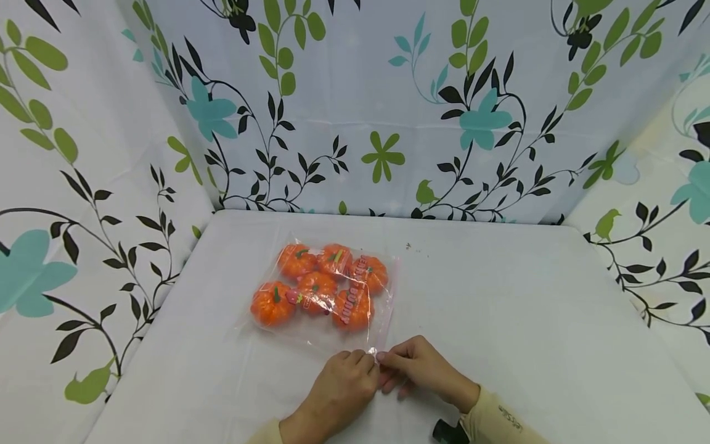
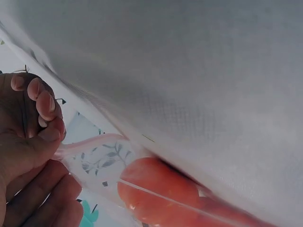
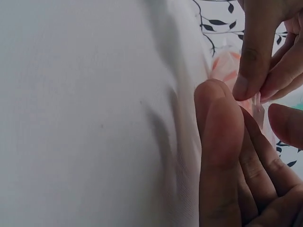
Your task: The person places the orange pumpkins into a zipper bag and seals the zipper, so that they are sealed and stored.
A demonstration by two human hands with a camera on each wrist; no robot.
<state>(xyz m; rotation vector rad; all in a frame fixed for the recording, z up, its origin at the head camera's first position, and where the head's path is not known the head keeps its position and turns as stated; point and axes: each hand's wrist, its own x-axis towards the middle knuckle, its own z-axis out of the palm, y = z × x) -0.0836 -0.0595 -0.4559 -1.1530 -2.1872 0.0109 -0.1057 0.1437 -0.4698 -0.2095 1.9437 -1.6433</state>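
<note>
A clear plastic zip bag (image 1: 333,336) with a pink-tinted edge lies on the white table. Several small orange pumpkins (image 1: 275,303) are inside it. At the bag's near corner, my left hand (image 1: 345,382) pinches the edge between thumb and finger, as the right wrist view shows. Close against it, my right hand (image 1: 424,370) has its thumb and fingers around the same corner. The right wrist view shows its thumb (image 3: 285,124) apart from the fingers (image 3: 222,142), with a strip of the bag's edge between them. Hands partly hide this corner.
The white table (image 1: 499,320) extends on both sides of the bag. Patterned cloth (image 1: 344,111) with leaves and flowers hangs behind and along the sides. A dark object (image 1: 449,431) shows by the right sleeve.
</note>
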